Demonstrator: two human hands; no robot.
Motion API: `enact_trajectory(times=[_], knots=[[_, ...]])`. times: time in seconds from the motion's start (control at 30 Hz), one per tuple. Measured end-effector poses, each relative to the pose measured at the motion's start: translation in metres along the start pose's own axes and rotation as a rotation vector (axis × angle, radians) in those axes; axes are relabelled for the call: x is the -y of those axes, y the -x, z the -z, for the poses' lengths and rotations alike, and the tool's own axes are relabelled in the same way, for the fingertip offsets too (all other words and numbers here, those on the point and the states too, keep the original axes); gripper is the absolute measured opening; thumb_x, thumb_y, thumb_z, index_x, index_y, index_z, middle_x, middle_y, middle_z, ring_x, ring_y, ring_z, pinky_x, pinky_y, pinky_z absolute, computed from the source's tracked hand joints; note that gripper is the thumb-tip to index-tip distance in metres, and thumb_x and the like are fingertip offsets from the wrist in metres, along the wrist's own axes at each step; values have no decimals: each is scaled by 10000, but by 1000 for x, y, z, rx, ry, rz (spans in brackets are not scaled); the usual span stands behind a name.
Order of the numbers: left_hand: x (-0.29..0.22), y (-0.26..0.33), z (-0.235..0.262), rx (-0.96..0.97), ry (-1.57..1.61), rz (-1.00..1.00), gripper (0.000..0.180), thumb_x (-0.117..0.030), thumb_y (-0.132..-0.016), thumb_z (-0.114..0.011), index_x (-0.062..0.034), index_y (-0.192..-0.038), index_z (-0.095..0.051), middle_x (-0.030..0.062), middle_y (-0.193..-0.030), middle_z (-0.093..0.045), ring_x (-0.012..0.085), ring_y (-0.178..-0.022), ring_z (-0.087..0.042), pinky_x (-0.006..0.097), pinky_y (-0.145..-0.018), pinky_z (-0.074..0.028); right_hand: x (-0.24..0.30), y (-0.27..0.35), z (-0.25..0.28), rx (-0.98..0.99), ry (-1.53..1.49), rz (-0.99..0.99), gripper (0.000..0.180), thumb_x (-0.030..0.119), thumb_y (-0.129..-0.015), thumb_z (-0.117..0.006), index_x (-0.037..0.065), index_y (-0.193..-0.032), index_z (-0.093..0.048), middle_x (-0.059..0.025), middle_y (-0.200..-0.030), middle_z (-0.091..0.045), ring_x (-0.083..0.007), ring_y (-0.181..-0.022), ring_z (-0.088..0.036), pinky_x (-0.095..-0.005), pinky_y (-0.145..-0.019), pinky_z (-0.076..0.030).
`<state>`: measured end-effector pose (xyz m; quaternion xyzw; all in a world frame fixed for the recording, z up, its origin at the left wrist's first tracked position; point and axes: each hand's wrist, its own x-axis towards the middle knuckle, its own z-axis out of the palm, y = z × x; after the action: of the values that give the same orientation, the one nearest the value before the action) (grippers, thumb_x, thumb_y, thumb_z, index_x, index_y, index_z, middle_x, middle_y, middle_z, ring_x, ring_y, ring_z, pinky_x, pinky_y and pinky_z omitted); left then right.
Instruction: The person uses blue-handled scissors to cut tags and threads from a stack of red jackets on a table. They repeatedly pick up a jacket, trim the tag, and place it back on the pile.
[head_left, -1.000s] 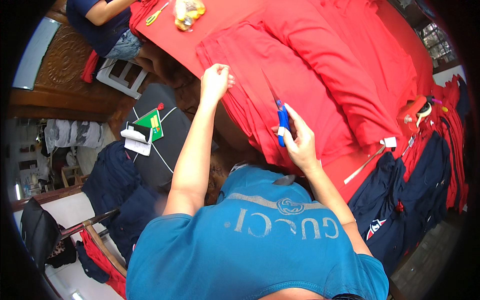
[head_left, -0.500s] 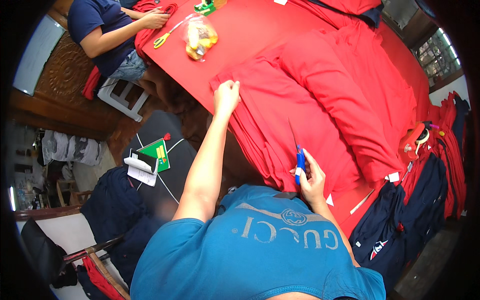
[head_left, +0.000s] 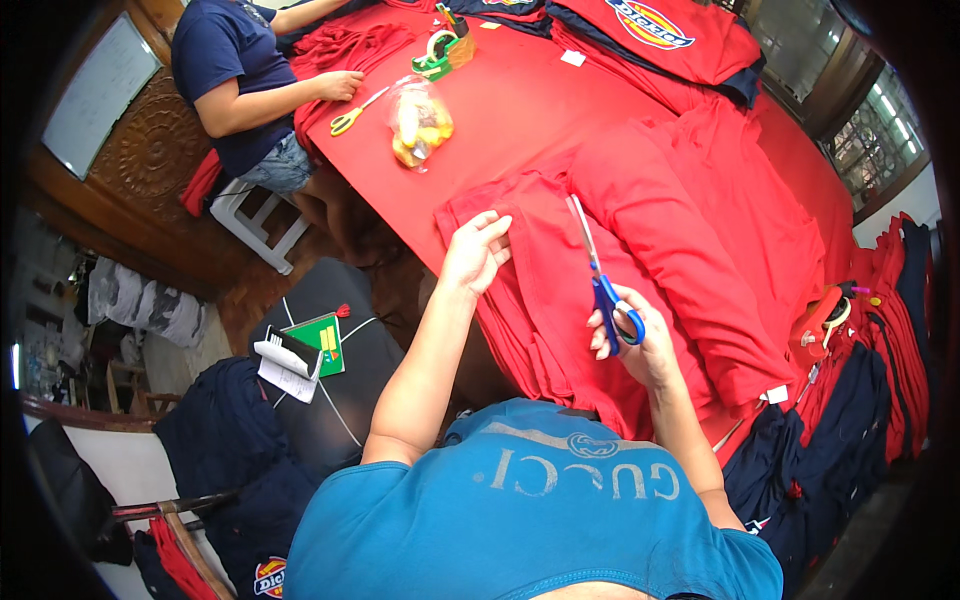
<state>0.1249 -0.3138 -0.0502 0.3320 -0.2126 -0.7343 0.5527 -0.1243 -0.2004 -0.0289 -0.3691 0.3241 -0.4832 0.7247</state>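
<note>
A: What's different from half a second ago?

B: The right hand (head_left: 648, 342) has turned the blue-handled scissors (head_left: 603, 292). They were nearly edge-on; now a finger loop shows. The hand grips them by the handle, blades pointing away from the body, above the red garments (head_left: 565, 325).

A: And the left hand (head_left: 474, 256)?

B: Its fist has loosened. The fingers are partly uncurled at the garments' left edge, and it looks empty, though from this angle I can't tell whether the fingertips touch fabric.

A: Where exactly are the garments?

B: Piled on the red-covered table (head_left: 510, 125), nearer the wearer than the clear plastic bag (head_left: 420, 128) with yellow contents.

A: So what does the change mean for the work?

B: My reading: the scissors are held, not cutting. I see no cloth between the blades, and the left hand seems free.
</note>
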Motion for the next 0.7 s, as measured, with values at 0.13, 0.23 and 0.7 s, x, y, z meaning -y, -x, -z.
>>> enact_trajectory(times=[0.13, 0.23, 0.7], knots=[[4, -7, 7, -40, -68, -99, 140, -52, -883, -618, -118, -999, -577, 2, -955, -640, 127, -883, -609, 302, -797, -467, -24, -9, -3, 108, -249, -100, 389, 226, -992, -425, -25, -1288, -407, -216, -950, -609, -300, -772, -666, -375, -671, -581], [4, -7, 6, -49, -147, -95, 238, 5, -870, -584, -78, -1092, -564, 28, -1009, -629, 137, -894, -608, 298, -805, -476, -44, -15, 10, 103, -333, -128, 393, 222, -988, -434, -23, -1293, -406, -205, -955, -603, -292, -783, -659, -381, -693, -573], [11, 1, -2, 13, -199, -101, 437, 81, -845, -537, -17, -1270, -503, 85, -1158, -601, 176, -991, -615, 327, -867, -514, -49, -15, 12, 142, -223, -90, 442, 209, -977, -510, -23, -1335, -396, -162, -964, -606, -240, -770, -656, -332, -667, -569]])
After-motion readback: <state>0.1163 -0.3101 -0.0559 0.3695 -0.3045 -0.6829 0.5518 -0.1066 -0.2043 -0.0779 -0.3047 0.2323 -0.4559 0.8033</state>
